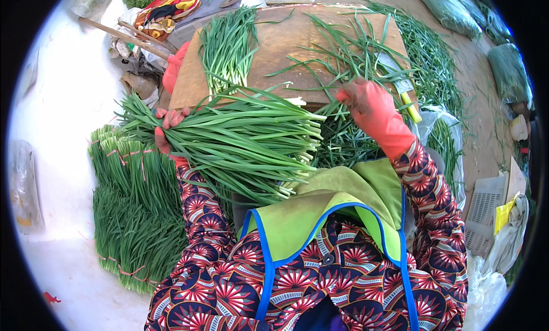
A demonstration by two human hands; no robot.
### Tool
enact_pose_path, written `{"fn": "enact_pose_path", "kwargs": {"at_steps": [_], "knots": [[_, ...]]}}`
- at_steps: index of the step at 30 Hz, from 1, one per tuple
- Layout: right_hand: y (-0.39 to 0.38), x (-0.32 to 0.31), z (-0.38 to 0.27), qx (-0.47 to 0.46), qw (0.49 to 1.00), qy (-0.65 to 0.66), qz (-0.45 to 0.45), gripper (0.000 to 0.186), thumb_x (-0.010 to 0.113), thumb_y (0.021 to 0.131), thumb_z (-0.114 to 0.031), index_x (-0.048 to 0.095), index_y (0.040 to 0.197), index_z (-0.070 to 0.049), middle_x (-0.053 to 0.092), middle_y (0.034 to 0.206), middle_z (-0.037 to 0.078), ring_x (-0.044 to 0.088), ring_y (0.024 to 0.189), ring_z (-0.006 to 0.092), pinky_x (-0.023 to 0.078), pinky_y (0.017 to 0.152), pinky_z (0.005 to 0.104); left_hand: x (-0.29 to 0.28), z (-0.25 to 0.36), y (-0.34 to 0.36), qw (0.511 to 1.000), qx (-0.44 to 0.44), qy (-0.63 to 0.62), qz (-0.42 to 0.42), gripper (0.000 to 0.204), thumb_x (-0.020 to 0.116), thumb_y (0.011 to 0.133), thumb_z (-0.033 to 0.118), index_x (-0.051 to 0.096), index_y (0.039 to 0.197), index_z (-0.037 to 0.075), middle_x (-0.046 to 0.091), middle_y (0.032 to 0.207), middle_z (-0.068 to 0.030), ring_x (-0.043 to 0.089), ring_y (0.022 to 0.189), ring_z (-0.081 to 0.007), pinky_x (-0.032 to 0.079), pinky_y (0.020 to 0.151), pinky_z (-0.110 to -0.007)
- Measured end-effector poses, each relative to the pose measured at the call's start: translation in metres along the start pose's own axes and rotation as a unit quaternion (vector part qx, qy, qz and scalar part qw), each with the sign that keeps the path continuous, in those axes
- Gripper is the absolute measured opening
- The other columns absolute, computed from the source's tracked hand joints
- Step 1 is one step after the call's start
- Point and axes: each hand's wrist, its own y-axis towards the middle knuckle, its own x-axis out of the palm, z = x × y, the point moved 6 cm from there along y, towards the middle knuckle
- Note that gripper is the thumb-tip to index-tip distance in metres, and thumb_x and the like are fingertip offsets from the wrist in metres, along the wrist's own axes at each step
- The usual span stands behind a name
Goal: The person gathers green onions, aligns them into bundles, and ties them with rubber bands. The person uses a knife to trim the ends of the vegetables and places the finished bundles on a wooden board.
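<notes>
My left hand (pixel 170 124), in a stained coral rubber glove, is closed around the leafy part of a large bunch of garlic chives (pixel 246 139). The bunch lies sideways over my lap and the board's near edge, its pale cut ends pointing right. Apart from those ends, my right hand (pixel 369 105), gloved alike, is raised at the board's near right with fingers curled together; whatever they pinch is hidden. Beside it rests a knife (pixel 408 102) with a yellow-green handle, its blade partly under loose leaves (pixel 357 45). A smaller chive bunch (pixel 230 45) lies on the board's left.
The wooden board (pixel 280 51) stands before me. Tied chive bundles (pixel 137 205) are stacked at left. Loose trimmings (pixel 426 62) heap beyond the board's right edge. Filled plastic bags (pixel 509 74) and a white crate (pixel 485 208) stand further right. A wooden stick (pixel 123 36) slants at upper left.
</notes>
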Motion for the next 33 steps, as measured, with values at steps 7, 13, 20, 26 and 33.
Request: {"fn": "enact_pose_path", "kwargs": {"at_steps": [7, 13, 20, 26, 33], "knots": [[0.016, -0.015, 0.013, 0.117, 0.938, 0.25, 0.211, 0.03, 0.063, 0.085, -0.018, 0.058, 0.111, -0.004, 0.062, 0.092, 0.01, 0.064, 0.073, 0.0228, 0.049, 0.061, 0.0358, -0.016, 0.019, -0.012, 0.998, 0.001, 0.025, 0.06, 0.037, 0.063, 0.085, 0.017, 0.039, 0.113, 0.013, 0.046, 0.087, 0.0047, 0.046, 0.091, -0.0163, 0.017, 0.112, -0.055], [-0.062, 0.089, -0.026, 0.254, 0.69, 0.666, -0.126, 0.049, 0.062, 0.09, -0.035, 0.056, 0.12, 0.004, 0.064, 0.108, 0.008, 0.058, 0.104, 0.0162, 0.048, 0.085, 0.0309, -0.025, 0.01, -0.016, 0.998, -0.022, 0.02, 0.056, 0.039, 0.065, 0.085, 0.019, 0.038, 0.113, 0.014, 0.048, 0.092, 0.0019, 0.044, 0.102, -0.0234, 0.018, 0.111, -0.057], [-0.02, 0.115, -0.058, 0.206, 0.657, 0.709, -0.153, 0.035, 0.068, 0.08, -0.006, 0.062, 0.115, -0.001, 0.068, 0.1, 0.005, 0.061, 0.083, 0.013, 0.048, 0.079, 0.0281, -0.035, 0.023, -0.018, 0.998, -0.006, 0.057, 0.012, 0.037, 0.06, 0.09, 0.024, 0.036, 0.116, 0.012, 0.053, 0.099, -0.0022, 0.043, 0.114, -0.0299, 0.023, 0.109, -0.06], [-0.017, 0.09, -0.08, 0.22, 0.561, 0.782, -0.16, 0.041, 0.071, 0.082, -0.005, 0.058, 0.12, -0.002, 0.065, 0.112, 0.007, 0.062, 0.099, 0.0172, 0.048, 0.091, 0.0326, -0.036, 0.021, -0.017, 0.999, 0.001, 0.044, 0.016, 0.036, 0.063, 0.088, 0.018, 0.04, 0.114, 0.01, 0.052, 0.095, 0.0024, 0.05, 0.101, -0.0184, 0.019, 0.114, -0.047], [-0.024, 0.096, -0.073, 0.214, 0.516, 0.816, -0.148, 0.052, 0.07, 0.077, 0.005, 0.053, 0.125, -0.001, 0.063, 0.117, 0.009, 0.061, 0.106, 0.0199, 0.047, 0.096, 0.0356, -0.029, 0.016, -0.014, 0.998, 0.008, 0.051, 0.023, 0.036, 0.061, 0.088, 0.02, 0.04, 0.115, 0.011, 0.05, 0.092, 0.0036, 0.048, 0.097, -0.0173, 0.018, 0.112, -0.05]]}}
